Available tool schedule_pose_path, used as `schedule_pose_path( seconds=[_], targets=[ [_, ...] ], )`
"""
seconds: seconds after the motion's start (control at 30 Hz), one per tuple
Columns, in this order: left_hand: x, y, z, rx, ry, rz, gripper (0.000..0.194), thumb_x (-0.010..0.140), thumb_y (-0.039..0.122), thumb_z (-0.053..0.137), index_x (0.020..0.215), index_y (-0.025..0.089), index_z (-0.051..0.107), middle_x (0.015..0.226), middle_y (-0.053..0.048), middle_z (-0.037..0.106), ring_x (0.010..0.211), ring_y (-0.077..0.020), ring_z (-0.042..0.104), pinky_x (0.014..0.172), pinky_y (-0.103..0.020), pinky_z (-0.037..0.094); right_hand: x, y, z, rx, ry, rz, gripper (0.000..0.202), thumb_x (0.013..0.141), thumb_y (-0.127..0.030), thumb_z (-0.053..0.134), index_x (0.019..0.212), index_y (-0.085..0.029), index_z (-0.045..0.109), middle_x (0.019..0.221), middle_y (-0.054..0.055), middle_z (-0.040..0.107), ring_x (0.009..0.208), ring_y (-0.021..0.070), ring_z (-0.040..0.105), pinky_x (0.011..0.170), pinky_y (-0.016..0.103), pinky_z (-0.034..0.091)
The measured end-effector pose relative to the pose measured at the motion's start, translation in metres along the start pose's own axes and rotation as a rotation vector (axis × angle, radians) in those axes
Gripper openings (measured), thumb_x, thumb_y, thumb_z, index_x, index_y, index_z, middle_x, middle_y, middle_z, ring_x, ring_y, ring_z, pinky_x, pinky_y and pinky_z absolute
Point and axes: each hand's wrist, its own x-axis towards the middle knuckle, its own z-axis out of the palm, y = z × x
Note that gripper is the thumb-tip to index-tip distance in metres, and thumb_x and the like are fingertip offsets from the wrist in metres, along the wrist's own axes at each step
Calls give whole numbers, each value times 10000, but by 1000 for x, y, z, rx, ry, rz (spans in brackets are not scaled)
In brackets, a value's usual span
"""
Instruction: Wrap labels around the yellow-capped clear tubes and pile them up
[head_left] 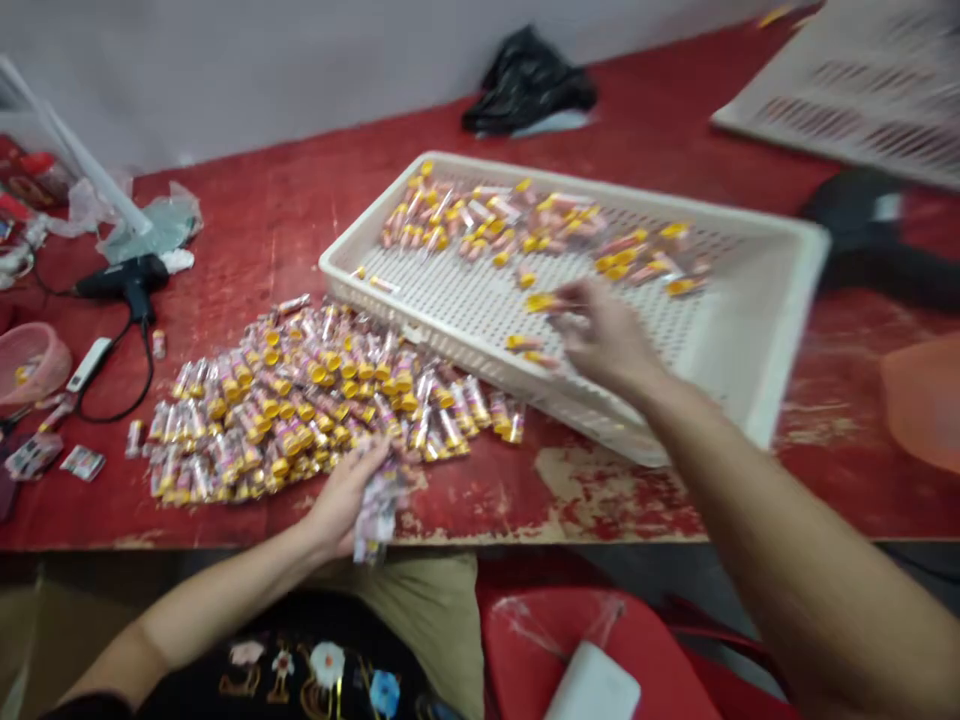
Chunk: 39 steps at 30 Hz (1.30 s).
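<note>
A dark flowered shirt [300,630] is filling the foreground, before the white tray [465,290]. Beneath the tray, the red tabletop [247,250] is showing scuffed, bare patches along its near edge; a pale wall [262,70] is rising behind. Over the tray, the right hand [600,335] is pinching a yellow-ended tube [538,302]. Left of the tray's front, the left hand [349,495] is clutching a blurred clear-wrapped bundle [377,515], beside a heaped pile of tubes [300,400].

Scuffed red table [255,220]: heap of yellow-ended tubes [292,405] beside white tray [465,300]; black bag [529,85], gun-shaped tool [127,280], pink bowl [51,375].
</note>
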Motion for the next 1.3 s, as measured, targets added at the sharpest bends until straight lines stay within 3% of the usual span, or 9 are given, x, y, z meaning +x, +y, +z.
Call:
schedule_pose_path(
  seconds=[0.13, 0.3, 0.4, 0.53, 0.7, 0.8, 0.9, 1.07, 1.3],
  targets=[
    [10, -4, 12, -95, -35, 85, 409, 708, 415, 921, 964, 167, 721, 807, 10, 702, 585, -83, 625, 519, -183, 514, -89, -76, 5, 494, -56, 138, 275, 911, -467, 718, 1093, -269, 664, 927, 23, 684, 807, 137, 664, 721, 288, 536],
    [1, -19, 8, -155, 38, 140, 455, 614, 385, 971, 883, 140, 699, 759, 20, 700, 543, -56, 583, 533, -177, 463, -171, -148, 68, 668, 21, 232, 300, 741, -444, 860, 770, -203, 683, 772, 4, 662, 723, 137, 622, 662, 269, 516],
    [-8, -23, -1, -73, 105, 194, 473, 582, 401, 978, 836, 134, 683, 683, 40, 660, 498, -42, 527, 497, -179, 409, -181, -155, 90, 777, 68, 353, 270, 792, -433, 814, 835, -205, 677, 789, 6, 676, 693, 133, 619, 641, 269, 518],
    [-16, -25, -10, -25, 158, 259, 495, 548, 418, 984, 816, 137, 676, 638, 57, 624, 495, -42, 496, 492, -187, 382, -185, -156, 94, 773, 96, 394, 297, 819, -455, 801, 915, -194, 698, 800, 12, 683, 664, 117, 590, 615, 253, 487],
    [-16, -24, -11, -74, 149, 262, 536, 489, 433, 1004, 778, 120, 678, 677, 31, 651, 530, -53, 526, 506, -197, 418, -189, -163, 101, 910, 68, 419, 374, 854, -544, 759, 813, -206, 606, 634, -59, 489, 512, 66, 398, 500, 225, 364],
    [-16, -19, -14, -138, 162, 181, 486, 530, 372, 1004, 803, 128, 685, 718, 19, 682, 563, -75, 585, 557, -214, 475, -192, -162, 95, 1034, 89, 370, 392, 864, -606, 723, 915, -236, 602, 822, -25, 564, 646, 94, 530, 629, 256, 483],
    [-18, -13, -17, -183, 160, 98, 417, 585, 306, 990, 812, 135, 686, 733, 13, 695, 576, -81, 609, 592, -224, 503, -201, -161, 79, 904, 200, 297, 407, 901, -629, 663, 958, -226, 652, 979, 32, 600, 894, 150, 613, 823, 310, 535],
    [-25, -13, -16, -185, 141, 87, 370, 641, 263, 966, 892, 138, 725, 844, -11, 734, 642, -90, 639, 621, -221, 527, -215, -173, 65, 893, 360, 176, 386, 845, -432, 813, 1126, -239, 631, 955, 26, 692, 869, 154, 668, 790, 295, 551],
    [-35, -22, -13, -146, 48, 89, 375, 667, 287, 955, 909, 130, 716, 837, -10, 717, 651, -91, 634, 626, -229, 549, -222, -189, 86, 679, 525, 90, 383, 840, -247, 821, 1154, -258, 601, 1039, 39, 734, 905, 186, 762, 757, 324, 640]
  ],
)
